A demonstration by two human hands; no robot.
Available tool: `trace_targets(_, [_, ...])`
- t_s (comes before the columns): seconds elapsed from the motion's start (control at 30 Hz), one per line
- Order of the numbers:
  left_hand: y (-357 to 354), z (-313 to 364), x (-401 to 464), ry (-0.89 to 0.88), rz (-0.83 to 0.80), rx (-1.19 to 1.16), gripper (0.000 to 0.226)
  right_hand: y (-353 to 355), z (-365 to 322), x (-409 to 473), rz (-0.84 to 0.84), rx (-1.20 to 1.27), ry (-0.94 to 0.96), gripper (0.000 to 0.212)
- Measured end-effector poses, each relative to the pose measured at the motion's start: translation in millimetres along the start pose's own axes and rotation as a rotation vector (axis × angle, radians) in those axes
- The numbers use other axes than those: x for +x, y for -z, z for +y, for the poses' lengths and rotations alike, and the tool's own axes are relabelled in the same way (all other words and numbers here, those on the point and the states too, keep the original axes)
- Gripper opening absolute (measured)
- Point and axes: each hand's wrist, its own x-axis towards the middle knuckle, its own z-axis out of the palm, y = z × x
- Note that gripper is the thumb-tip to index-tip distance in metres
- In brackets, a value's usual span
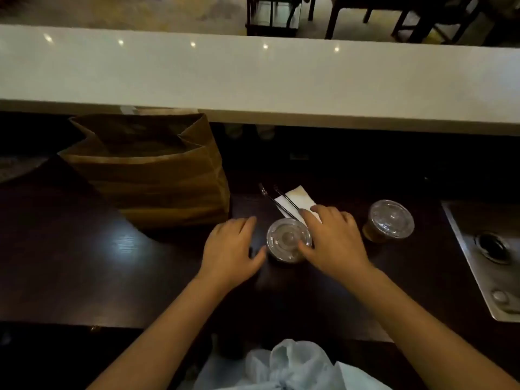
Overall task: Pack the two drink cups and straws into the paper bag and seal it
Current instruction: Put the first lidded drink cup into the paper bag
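Note:
An open brown paper bag (157, 178) stands upright at the back left of the dark counter. A clear-lidded drink cup (285, 237) sits in front of me, between my hands. My left hand (230, 249) hovers just left of it with fingers apart, touching nothing I can see. My right hand (332, 237) rests against the cup's right rim, fingers spread over its edge. A second lidded cup (389, 220) with brown drink stands further right. Two wrapped straws (277, 199) lie on a white napkin (298, 199) behind the near cup.
A raised white bar top (253, 80) runs across behind the work counter. A metal sink tray (489, 257) with a drain sits at the right edge. A light plastic bag (287, 364) lies at the bottom, near my body. Chairs stand beyond the bar.

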Motion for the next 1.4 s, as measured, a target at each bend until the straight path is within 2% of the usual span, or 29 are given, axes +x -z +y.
trace_targets(0.1, [-19.7,-2.9,-11.7,0.035,-0.049,0.028,0.055,-14.0,-3.4,-0.2,-0.02,0.031,0.045,0.062])
trace_targets(0.2, [-41.0,1.3,-11.7,0.071,-0.127,0.012,0.057,-28.6,-8.7,3.0,-0.081,0.037,0.077,0.067])
trace_targets(0.37, [-58.9,18.3,0.6,0.137,-0.131,-0.213,0.062,-40.7,-12.6,9.0,-0.133,0.067,0.11,0.079])
trace_targets(0.57, [-83.0,27.4,0.6,0.266,-0.168,-0.623,0.055,-45.3,-10.5,14.6,-0.129,0.125,0.139,0.08])
trace_targets(0.73, [-63.2,36.9,1.6,0.386,-0.126,-0.953,0.061,-27.9,-3.1,18.1,-0.102,0.245,0.156,0.078])
trace_targets(0.83, [-48.0,33.1,0.6,0.48,-0.143,-1.25,0.057,-9.4,0.0,23.2,-0.071,0.313,0.201,0.074])
trace_targets(0.97, [-19.1,29.8,1.9,0.819,-0.145,-1.791,0.027,14.2,-2.7,31.6,-0.035,0.319,0.318,0.069])
trace_targets(1.07, [-3.3,26.4,1.5,0.936,-0.074,-1.881,0.031,36.3,-10.5,38.4,-0.003,0.334,0.415,0.069])
trace_targets(1.23, [49.1,10.2,4.7,0.903,0.012,-1.952,0.028,83.8,-33.4,56.1,0.061,0.36,0.598,0.067])
trace_targets(1.4, [113.9,-14.9,10.9,0.77,0.037,-1.993,0.025,131.6,-68.7,77.8,0.085,0.464,0.689,0.063])
